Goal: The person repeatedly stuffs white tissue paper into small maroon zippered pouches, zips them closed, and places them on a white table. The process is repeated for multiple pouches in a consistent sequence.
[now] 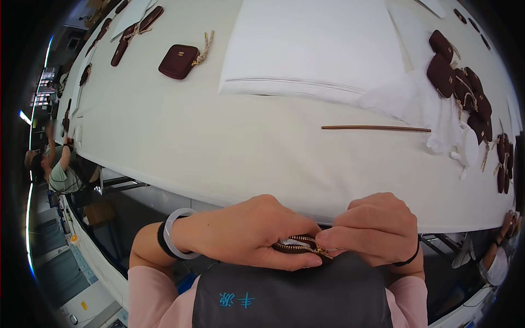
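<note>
I see a long white worktable filling most of the view, its near edge curving from nine o'clock down to four o'clock. A stack of white fabric sheets lies at twelve o'clock, a thin brown rod at two. Bright window light shows at nine o'clock. Grey floor lies at seven o'clock, below the table's metal frame.

Pink sleeves, dark grey apron, pale bangle, black wristbands

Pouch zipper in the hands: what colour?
Gold zipper on a dark maroon pouch, clearest in the head view.
</note>
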A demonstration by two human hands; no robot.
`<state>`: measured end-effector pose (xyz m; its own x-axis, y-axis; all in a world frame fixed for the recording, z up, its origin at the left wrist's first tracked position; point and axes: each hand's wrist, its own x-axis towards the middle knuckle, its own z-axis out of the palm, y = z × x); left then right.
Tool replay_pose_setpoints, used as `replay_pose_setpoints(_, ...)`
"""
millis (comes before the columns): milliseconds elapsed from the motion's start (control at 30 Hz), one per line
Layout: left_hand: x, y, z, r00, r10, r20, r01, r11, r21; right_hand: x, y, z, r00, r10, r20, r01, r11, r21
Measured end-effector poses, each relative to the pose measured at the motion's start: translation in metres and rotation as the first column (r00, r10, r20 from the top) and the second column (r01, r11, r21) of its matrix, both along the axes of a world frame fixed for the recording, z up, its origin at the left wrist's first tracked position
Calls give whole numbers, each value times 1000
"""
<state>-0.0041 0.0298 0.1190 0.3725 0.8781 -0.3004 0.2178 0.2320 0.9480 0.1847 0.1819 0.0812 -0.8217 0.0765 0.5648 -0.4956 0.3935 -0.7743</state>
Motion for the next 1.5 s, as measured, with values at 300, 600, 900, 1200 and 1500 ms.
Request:
replay_pose_setpoints(300, 11, -7, -6, 934, 343, 99, -357, 909, 215, 7, -16, -6, 988, -151, 38, 154, 912, -380)
replay_pose_setpoints(600, -6, -11, 8, 979, 51, -196, -12, 981, 194, 8, -12, -4, 995, -96, 31, 100, 981, -165)
replay_pose_setpoints(900, 3, -22, -7, 963, 240, 125, -239, 971, -21, 11, -12, -3, 984, -39, 174, 48, 998, -46)
replay_pose_setpoints(1200, 6, -35, -17, 899, 229, 373, -255, 967, 22, 10, 73, -54, 670, -738, 80, 495, 524, 693)
replay_pose_setpoints(1500, -13, -25, -37, 699, 648, -301, -348, 677, 649, -2, 60, -54, 704, -636, 316, 407, 725, 555)
